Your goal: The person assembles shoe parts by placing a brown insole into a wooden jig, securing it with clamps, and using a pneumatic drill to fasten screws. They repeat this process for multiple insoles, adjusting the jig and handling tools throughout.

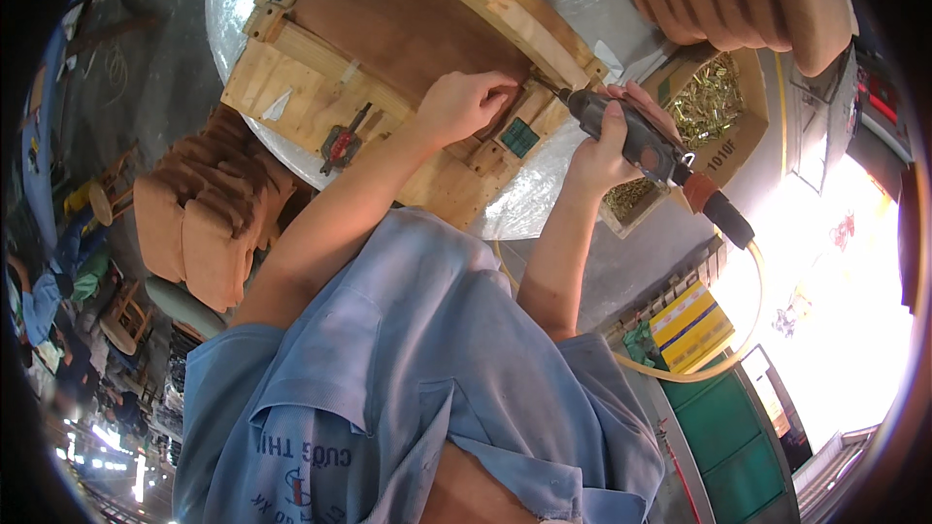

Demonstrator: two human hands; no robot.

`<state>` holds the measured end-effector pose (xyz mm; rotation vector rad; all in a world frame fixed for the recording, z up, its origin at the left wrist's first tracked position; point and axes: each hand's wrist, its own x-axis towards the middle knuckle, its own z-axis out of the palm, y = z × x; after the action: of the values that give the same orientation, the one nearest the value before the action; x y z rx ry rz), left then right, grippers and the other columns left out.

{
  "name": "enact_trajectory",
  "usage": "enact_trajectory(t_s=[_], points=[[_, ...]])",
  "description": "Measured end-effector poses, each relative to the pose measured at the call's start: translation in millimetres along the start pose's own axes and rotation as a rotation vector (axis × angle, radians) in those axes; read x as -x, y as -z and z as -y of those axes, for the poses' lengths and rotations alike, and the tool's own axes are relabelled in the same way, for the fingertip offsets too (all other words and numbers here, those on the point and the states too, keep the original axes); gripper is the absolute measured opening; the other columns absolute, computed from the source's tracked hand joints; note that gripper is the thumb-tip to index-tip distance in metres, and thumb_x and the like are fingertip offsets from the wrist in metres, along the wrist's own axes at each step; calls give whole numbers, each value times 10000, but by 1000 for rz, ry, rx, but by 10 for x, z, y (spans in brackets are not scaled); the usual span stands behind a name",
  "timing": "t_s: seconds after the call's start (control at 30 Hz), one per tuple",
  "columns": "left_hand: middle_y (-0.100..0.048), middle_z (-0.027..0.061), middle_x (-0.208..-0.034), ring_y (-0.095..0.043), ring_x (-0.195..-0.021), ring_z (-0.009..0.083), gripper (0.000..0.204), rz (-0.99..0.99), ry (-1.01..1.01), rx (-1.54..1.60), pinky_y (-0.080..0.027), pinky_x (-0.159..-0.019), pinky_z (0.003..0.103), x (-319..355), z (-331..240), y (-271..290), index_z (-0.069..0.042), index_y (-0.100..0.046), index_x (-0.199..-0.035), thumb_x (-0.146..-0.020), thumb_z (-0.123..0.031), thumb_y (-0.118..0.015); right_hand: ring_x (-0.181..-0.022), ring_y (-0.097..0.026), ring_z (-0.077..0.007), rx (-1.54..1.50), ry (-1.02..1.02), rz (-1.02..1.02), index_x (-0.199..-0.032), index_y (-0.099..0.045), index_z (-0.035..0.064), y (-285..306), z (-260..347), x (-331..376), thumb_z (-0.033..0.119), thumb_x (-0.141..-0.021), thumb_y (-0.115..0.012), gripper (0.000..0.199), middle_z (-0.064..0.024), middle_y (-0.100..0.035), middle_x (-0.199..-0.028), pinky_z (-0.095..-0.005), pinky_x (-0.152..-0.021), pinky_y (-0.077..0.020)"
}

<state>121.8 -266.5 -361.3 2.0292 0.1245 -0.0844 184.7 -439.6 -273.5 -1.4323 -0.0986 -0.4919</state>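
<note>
Head view: right hand (pixel 607 141) clamped round stiff, likely heavy air screwdriver (pixel 636 141) mid-barrel, hose trailing right; left hand (pixel 464 102) fingers curled together, pressing rigid wooden frame (pixel 320 78).

Open cardboard box (pixel 730 141) of brass screws at right; yellow-blue carton (pixel 691 326) below it.
</note>
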Motion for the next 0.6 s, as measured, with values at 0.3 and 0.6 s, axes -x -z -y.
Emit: enact_trajectory(t_s=[0.3,0.6], points=[[-689,125,-709,-660,-600,296,287,2,-9,-8,-535,-607,406,-11,22,-16,-199,-807,-1237,-953,-229,-773,-921,-756,-312,10,3,-1,-1252,-476,26,5,-22,2,-11,-868,-792,499,-251,-711,-1140,-472,-887,-644],[-696,126,-724,-669,-615,294,298,-14,-53,-19,-534,-603,405,-18,42,-23,-193,-799,-1253,-960,-227,-762,-965,-762,-320,46,8,316,-1247,-508,39,42,-94,-88,-2,-841,-830,520,-268,-738,-1139,-450,-879,-637]])
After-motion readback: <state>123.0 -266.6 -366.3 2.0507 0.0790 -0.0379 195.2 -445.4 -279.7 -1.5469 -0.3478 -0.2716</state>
